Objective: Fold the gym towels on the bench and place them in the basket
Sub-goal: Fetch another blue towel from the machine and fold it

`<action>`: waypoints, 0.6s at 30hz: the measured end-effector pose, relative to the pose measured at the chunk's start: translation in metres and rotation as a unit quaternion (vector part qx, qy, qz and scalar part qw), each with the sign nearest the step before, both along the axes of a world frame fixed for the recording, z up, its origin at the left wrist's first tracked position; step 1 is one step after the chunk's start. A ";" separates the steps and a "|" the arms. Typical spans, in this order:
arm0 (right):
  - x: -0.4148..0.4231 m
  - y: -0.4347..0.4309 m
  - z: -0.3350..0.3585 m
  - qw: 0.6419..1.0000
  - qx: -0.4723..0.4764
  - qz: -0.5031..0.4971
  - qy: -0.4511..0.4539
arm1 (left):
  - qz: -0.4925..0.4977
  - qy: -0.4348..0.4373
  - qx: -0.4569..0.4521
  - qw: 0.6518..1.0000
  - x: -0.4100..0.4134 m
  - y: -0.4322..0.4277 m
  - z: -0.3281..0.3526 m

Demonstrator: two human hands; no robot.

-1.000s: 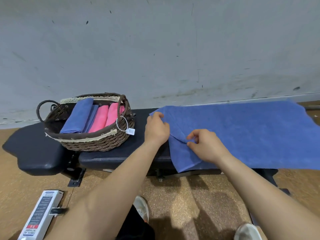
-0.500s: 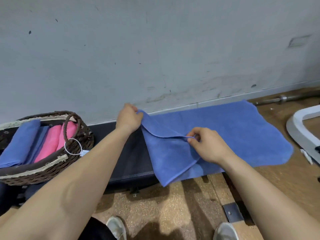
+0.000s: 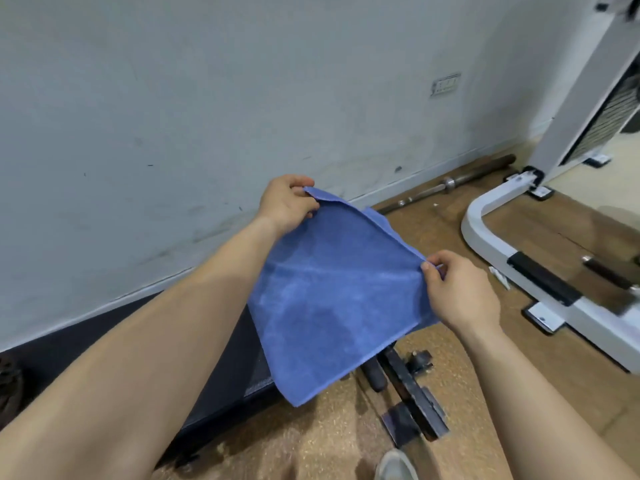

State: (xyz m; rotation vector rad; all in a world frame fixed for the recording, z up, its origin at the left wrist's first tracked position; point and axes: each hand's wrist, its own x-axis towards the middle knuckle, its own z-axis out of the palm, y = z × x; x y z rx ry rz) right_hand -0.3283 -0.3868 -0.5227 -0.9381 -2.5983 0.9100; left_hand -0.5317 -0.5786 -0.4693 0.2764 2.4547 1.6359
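A blue towel [image 3: 332,299] lies doubled over on the right end of the black bench [image 3: 239,348], its lower corner hanging past the bench's front edge. My left hand [image 3: 287,202] pinches the far corner of the folded-over layer near the wall. My right hand [image 3: 460,292] pinches the near right corner. Between the two hands the towel's edge is stretched taut. Only a dark sliver of the wicker basket [image 3: 8,386] shows at the left border.
A grey wall runs behind the bench. A white machine frame [image 3: 491,244] and a steel barbell [image 3: 446,183] lie on the cork floor to the right. The bench's black metal foot [image 3: 412,396] sticks out below the towel. One of my shoes [image 3: 394,465] shows at the bottom.
Both hands have carried the towel's left end over to the right, doubling it onto itself. My view has swung right, so the basket has slid almost out of sight.
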 end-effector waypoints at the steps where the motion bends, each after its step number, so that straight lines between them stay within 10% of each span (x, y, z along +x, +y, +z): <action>1: 0.001 0.006 -0.002 1.000 0.000 -0.012 -0.006 | -0.007 0.008 -0.008 1.000 -0.005 0.014 -0.004; 11: -0.008 0.031 -0.023 0.994 0.019 -0.045 -0.101 | -0.018 0.125 -0.166 0.978 -0.052 0.106 -0.058; 18: -0.019 0.022 -0.023 0.990 0.040 -0.018 -0.133 | -0.090 0.040 -0.256 0.962 -0.073 0.119 -0.099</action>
